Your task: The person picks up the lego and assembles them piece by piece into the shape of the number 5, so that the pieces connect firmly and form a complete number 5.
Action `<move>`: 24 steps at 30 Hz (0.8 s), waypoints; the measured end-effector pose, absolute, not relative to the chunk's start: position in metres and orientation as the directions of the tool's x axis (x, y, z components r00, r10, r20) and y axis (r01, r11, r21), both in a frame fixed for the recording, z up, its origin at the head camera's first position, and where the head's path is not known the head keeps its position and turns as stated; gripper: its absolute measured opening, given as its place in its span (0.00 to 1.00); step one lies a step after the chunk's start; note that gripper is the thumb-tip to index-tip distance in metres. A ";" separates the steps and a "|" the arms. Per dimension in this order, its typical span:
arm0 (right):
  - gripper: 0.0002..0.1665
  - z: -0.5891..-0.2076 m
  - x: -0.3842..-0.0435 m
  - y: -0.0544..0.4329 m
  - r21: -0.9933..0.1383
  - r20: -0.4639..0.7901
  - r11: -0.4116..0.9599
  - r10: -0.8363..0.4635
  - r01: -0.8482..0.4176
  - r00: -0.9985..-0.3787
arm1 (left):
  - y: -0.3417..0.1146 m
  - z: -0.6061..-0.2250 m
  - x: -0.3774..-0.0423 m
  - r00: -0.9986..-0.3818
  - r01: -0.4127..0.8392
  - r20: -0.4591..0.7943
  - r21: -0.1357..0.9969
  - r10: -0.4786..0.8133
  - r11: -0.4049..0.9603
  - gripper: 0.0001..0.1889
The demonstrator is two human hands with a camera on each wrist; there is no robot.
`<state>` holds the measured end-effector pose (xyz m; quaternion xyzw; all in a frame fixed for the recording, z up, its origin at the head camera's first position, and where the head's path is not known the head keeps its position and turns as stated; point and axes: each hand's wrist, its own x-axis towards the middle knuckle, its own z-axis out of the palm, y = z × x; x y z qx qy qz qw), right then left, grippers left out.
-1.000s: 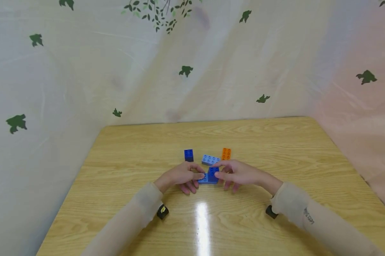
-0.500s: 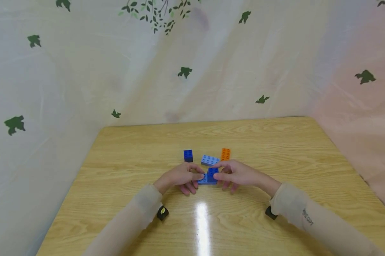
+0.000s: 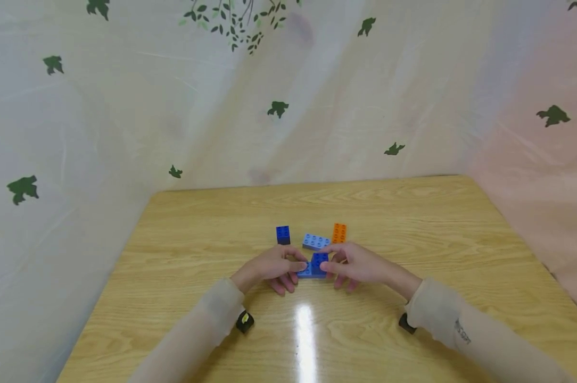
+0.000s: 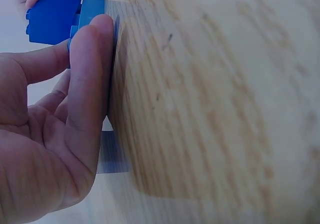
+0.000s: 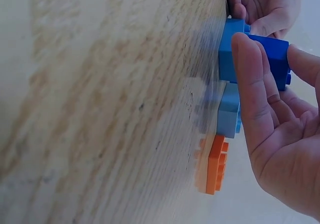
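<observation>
1. A person's two hands meet over a wooden table (image 3: pixel 212 218), around two stacked toy bricks.
2. The left hand (image 3: pixel 275 267) has its thumb and fingers curled, gripping the left end of the mid-blue brick (image 3: pixel 304 269), which lies flat on the table.
3. The right hand (image 3: pixel 357 262) pinches the upper dark blue brick (image 3: pixel 320 259) between thumb and index finger, its other fingers loosely bent. That brick sits on the mid-blue brick's right half; whether it is fully seated is hard to tell.
4. Just beyond the hands, left to right, lie a second dark blue brick (image 3: pixel 282 234), a light blue brick (image 3: pixel 315 241) and an orange brick (image 3: pixel 339 232).
5. Behind hangs pale cloth (image 3: pixel 212 106) with green bird shapes.
</observation>
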<state>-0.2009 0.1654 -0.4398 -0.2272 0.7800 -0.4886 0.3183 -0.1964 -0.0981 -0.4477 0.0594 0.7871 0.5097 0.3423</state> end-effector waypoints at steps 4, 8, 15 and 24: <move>0.34 -0.440 -0.197 0.164 -0.905 -0.262 0.420 -0.663 -0.059 -0.701 | -0.098 -0.447 -0.194 -0.758 -0.256 -0.476 0.846 0.447 0.467 0.11; 0.33 -0.438 -0.192 0.162 -0.899 -0.257 0.432 -0.661 -0.078 -0.705 | -0.097 -0.447 -0.192 -0.756 -0.257 -0.476 0.848 0.450 0.464 0.12; 0.31 -0.438 -0.188 0.164 -0.908 -0.275 0.417 -0.661 -0.036 -0.698 | -0.096 -0.449 -0.189 -0.755 -0.261 -0.477 0.848 0.451 0.461 0.12; 0.35 -0.445 -0.193 0.166 -0.922 -0.339 0.376 -0.668 0.093 -0.663 | -0.097 -0.449 -0.186 -0.753 -0.256 -0.473 0.851 0.457 0.459 0.12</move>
